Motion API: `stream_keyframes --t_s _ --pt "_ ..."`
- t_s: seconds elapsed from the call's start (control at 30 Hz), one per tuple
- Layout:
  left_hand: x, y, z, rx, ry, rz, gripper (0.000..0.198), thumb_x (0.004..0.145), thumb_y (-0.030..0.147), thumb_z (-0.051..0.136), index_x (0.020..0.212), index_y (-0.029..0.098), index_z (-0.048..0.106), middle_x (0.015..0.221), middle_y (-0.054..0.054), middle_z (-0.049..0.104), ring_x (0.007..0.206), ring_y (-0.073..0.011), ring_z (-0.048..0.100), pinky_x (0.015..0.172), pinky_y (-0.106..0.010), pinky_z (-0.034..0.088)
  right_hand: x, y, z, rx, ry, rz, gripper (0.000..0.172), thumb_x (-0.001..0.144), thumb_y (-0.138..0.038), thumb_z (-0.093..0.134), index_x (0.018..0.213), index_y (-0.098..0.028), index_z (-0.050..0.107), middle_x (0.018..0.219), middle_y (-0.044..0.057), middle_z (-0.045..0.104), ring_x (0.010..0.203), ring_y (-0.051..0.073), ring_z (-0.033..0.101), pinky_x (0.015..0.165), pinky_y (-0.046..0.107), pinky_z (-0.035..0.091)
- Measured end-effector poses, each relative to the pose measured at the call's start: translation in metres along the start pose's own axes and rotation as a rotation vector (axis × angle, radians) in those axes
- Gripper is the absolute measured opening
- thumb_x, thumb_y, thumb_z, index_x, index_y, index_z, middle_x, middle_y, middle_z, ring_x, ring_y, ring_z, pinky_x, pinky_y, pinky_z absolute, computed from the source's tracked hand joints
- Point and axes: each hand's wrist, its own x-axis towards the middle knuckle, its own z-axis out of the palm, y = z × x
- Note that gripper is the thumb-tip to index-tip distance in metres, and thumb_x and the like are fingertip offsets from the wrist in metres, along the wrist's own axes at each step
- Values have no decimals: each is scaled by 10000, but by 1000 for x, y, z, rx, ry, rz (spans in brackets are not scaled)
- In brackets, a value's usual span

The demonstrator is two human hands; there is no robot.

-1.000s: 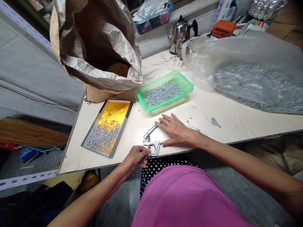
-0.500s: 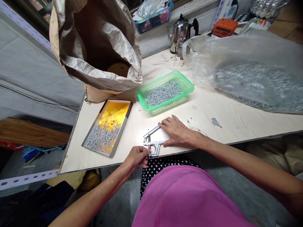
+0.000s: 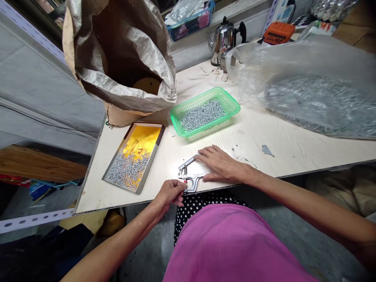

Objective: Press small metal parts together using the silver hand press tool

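Note:
A pair of metal hand pliers (image 3: 192,180) with a spring and a red part at its jaw stands at the table's front edge, its handles spread apart. My right hand (image 3: 221,164) is on those handles, fingers over the upper one and thumb at the lower one. At the jaw, my left hand (image 3: 172,192) is closed in a pinch; whatever is between its fingertips is too small to make out. To the left lies a shallow open box (image 3: 157,145) with small silvery metal pieces (image 3: 126,168) on its yellow bottom. Beyond the pliers, a green plastic basket (image 3: 183,132) contains similar pieces (image 3: 202,114).
A large open woven sack (image 3: 164,78) stands at the back left. On the right, a clear plastic bag (image 3: 317,102) full of metal pieces covers much of the table (image 3: 246,145). A steel kettle (image 3: 225,39), a blue basket (image 3: 190,25) and an orange battery-like block (image 3: 278,33) are at the back.

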Motion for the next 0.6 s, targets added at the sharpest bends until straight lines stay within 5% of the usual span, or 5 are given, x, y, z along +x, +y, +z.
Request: stream_keyframes --t_s 0.13,0.6 --pt "1 1 0 18 7 -7 294 766 366 720 731 142 534 520 79 496 376 -53 471 386 -186 462 2 -1 -1 -18 -32 36 777 729 -504 745 1331 -129 427 1229 166 552 1120 322 473 998 524 306" --pt "5 -16 -3 -103 -1 21 367 763 483 691 744 138 565 546 57 514 431 -63 470 506 -234 521 -3 -3 0 49 -27 27 585 797 -387 720 1279 -160 478 1128 120 597 1051 278 501 981 486 305"
